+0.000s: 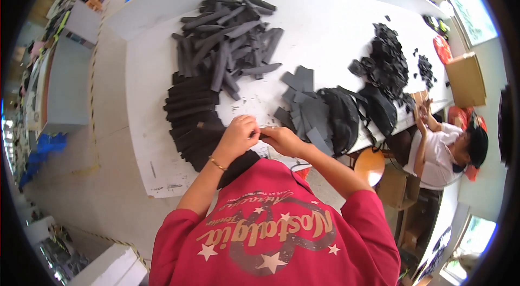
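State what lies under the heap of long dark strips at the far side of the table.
The heap of strips rests on the white table, its near edge overlapping fanned black sheets. Anything beneath the heap's middle is covered.

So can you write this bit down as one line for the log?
left hand: pinching small dark piece | right hand: pinching same piece | place: over white table edge | nearby: dark strips pile, black bag

My shirt (276,232): red, tan lettering and pale stars across it. Bracelet (218,164) on my left wrist: gold. Table (336,31): white, scuffed with dark marks. Strips (227,42) piled on it: dark grey. Stacked pieces (189,118): black. Co-worker's shirt (436,159): white. Stool (369,166): orange-brown.
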`<state>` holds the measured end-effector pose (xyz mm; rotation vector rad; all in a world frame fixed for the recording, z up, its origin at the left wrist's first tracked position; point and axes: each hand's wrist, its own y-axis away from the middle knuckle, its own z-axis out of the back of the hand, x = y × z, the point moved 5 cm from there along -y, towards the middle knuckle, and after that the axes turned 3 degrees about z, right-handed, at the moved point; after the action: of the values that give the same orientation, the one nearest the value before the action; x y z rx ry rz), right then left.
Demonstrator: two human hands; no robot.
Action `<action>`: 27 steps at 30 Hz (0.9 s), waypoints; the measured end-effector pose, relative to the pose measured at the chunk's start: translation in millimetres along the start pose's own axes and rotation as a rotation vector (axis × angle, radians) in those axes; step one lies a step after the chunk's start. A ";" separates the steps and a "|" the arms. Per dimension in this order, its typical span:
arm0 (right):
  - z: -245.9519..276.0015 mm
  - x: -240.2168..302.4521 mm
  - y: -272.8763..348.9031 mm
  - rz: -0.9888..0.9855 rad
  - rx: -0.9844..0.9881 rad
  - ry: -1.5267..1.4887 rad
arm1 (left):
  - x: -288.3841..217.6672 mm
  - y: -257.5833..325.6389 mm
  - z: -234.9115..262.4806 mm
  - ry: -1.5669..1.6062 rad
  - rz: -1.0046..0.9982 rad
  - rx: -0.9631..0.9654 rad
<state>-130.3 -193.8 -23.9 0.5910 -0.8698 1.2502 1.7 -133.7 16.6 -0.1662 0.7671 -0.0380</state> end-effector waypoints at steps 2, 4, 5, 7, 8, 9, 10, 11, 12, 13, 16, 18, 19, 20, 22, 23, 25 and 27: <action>3.7 -13.4 7.0 -0.160 -0.188 -0.323 | -23.1 -3.8 41.5 -0.196 -0.074 -0.354; 7.9 -3.1 10.1 -0.410 -0.100 -0.532 | -9.9 20.8 73.0 0.179 0.108 -0.892; 4.6 0.4 8.1 -0.468 -0.091 -0.640 | 5.5 30.4 75.7 0.271 0.278 -0.938; -12.0 4.2 0.6 -0.421 -0.034 -0.630 | 70.2 40.1 9.1 1.820 0.440 -0.493; -18.2 1.5 -1.4 -0.412 -0.021 -0.610 | 58.4 31.6 -5.8 1.953 0.570 -0.543; -20.8 8.6 -8.6 -0.407 -0.122 -0.506 | 71.3 35.0 -17.9 1.873 0.469 -0.552; -21.7 15.9 -13.5 -0.331 -0.237 -0.381 | 65.8 28.0 -18.3 1.901 0.470 -0.654; -22.4 24.2 -17.2 -0.251 -0.352 -0.258 | 61.9 23.9 -15.0 1.927 0.467 -0.756; -28.9 28.9 -17.4 -0.238 -0.339 -0.256 | 59.9 23.4 -12.2 1.924 0.456 -0.774; -30.5 37.3 -18.8 -0.168 -0.403 -0.169 | 61.1 24.8 -8.6 1.939 0.488 -0.811; -33.5 39.1 -11.4 -0.198 -0.399 -0.088 | 58.5 27.0 -2.8 1.975 0.527 -0.870; -35.9 32.6 -4.0 -0.290 -0.367 -0.115 | 53.4 25.3 -2.2 1.939 0.594 -0.898; -36.3 32.7 -0.6 -0.289 -0.364 -0.114 | 53.8 25.3 -0.4 1.940 0.593 -0.901; -40.8 31.7 2.5 -0.331 -0.275 -0.137 | 56.2 26.2 2.5 1.825 0.647 -0.905; -43.8 33.3 12.3 -0.381 -0.185 -0.158 | 60.0 24.6 17.6 1.639 0.733 -0.973; -45.3 35.4 18.8 -0.416 -0.158 -0.246 | 67.2 24.7 22.9 1.614 0.743 -0.987; -43.4 40.2 29.6 -0.456 -0.125 -0.337 | 74.9 24.0 27.5 1.602 0.746 -0.970; -37.0 39.4 44.8 -0.483 -0.033 -0.334 | 85.2 27.0 35.2 1.473 0.803 -0.994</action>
<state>-161.9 -131.6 -15.3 0.9377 -0.9487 0.7073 86.7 -110.3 -21.4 -0.8040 2.2319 1.1173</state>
